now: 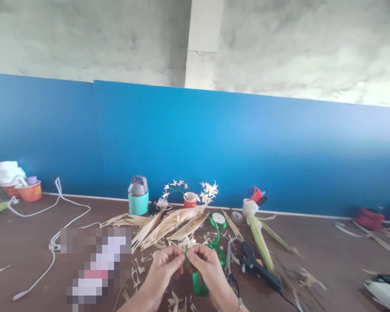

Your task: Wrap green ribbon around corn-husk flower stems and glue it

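Observation:
My left hand and my right hand meet at the fingertips over the table, both closed in a pinch. A thin stem-like piece sits between them, mostly hidden by the fingers, with a bit of green at its end. Green ribbon hangs below my right hand, whose fingers pinch a part of it. More of it loops back to a ribbon spool. Just beyond my hands, a small pale flower shows in front of dried corn husks. Husk scraps lie around and beneath my wrists.
A black glue gun and scissors lie right of my hands. Behind stand a turquoise flask, a paper cup with husk flowers, and a tape roll. A white cable crosses the left. A blue partition closes the back.

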